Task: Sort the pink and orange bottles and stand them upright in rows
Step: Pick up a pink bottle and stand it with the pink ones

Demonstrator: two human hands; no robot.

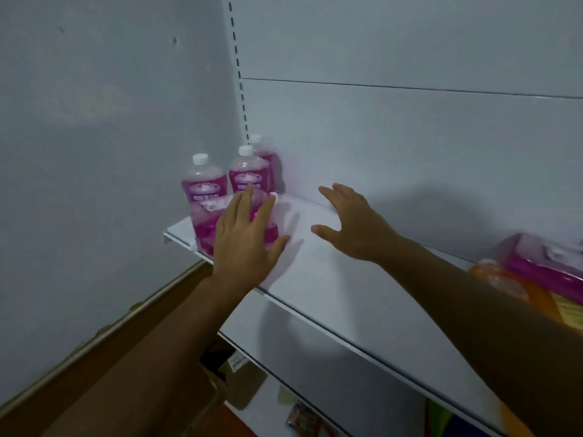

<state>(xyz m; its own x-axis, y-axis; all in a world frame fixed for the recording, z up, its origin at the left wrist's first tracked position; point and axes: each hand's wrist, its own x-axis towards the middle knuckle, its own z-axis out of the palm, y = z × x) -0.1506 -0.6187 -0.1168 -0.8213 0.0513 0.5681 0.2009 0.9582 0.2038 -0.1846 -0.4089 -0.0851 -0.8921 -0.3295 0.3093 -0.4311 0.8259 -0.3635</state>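
Three pink bottles with white caps stand upright at the left end of the white shelf (315,279): one at the front left (203,181), one beside it (247,173), one behind by the back panel (268,157). A further pink bottle (208,228) stands at the shelf's front edge, blurred, half hidden by my left hand (244,241), whose straight fingers lie against its side. My right hand (353,222) hovers open over the bare shelf, fingers spread, holding nothing. At the right edge lie an orange bottle (504,285) and a pink bottle (549,260) on their sides.
A grey wall closes the left side, with a slotted upright (238,77) at the corner. The shelf's back panel rises behind the bottles. Lower shelves hold a cardboard box (233,373) and small packets (303,417). A brown skirting strip runs along the floor at the left.
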